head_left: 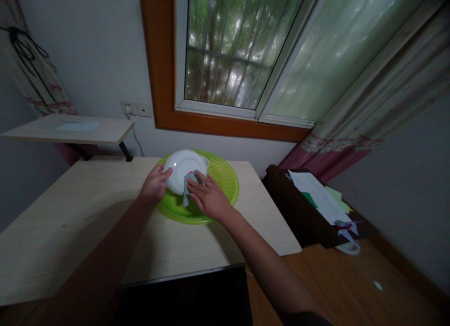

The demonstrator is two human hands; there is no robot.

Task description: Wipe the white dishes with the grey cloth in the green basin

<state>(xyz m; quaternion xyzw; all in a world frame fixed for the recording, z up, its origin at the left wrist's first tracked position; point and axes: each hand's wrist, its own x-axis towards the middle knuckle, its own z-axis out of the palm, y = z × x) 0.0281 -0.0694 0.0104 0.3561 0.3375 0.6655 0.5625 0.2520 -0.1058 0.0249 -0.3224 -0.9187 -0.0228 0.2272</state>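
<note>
A round white plate (177,164) is tilted up over a lime-green plastic basket (228,181) on the table. My left hand (154,184) grips its left edge, thumb on the face towards me. My right hand (210,195) presses a grey cloth (187,190) against the lower right of the plate, the fingers lying over the cloth. A small red mark shows on the plate just above the cloth. Behind the plate's right edge a bit of another white dish (206,162) shows, mostly hidden.
The basket stands on a pale wooden table (116,223) against the wall. At the back left is a raised shelf (80,135) with a paper on it. To the right, a dark brown piece of furniture (298,213) bears papers. A window (232,59) is above.
</note>
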